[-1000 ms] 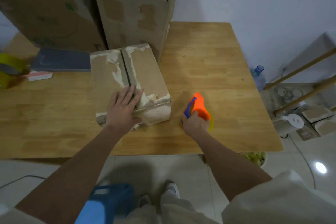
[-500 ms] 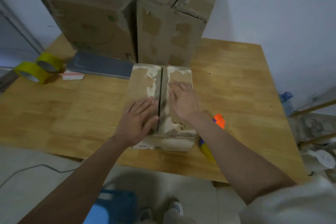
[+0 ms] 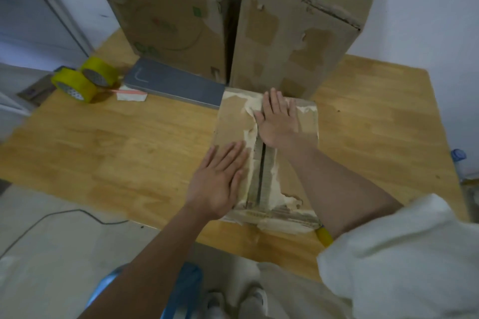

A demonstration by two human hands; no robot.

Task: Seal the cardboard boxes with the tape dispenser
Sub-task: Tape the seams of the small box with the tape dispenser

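Note:
A small worn cardboard box (image 3: 233, 122) lies on the wooden table (image 3: 116, 142), its two top flaps closed with a dark seam between them. My left hand (image 3: 219, 182) lies flat on the left flap near the front. My right hand (image 3: 278, 118) presses flat on the right flap near the back, fingers spread. Neither hand holds anything. Of the tape dispenser, only a yellow bit (image 3: 324, 235) shows under my right forearm, by the box's front right corner.
Two tall cardboard boxes (image 3: 176, 15) (image 3: 293, 33) stand at the back of the table. A grey flat slab (image 3: 173, 83) lies in front of them. Two yellow tape rolls (image 3: 85, 80) and a paper scrap (image 3: 131, 94) sit at the left. A blue stool (image 3: 181, 290) stands below.
My right hand let go of the orange tape dispenser, moved onto the box top, then slid toward the back. The view shifted right and closer; the dispenser is now mostly hidden by my forearm.

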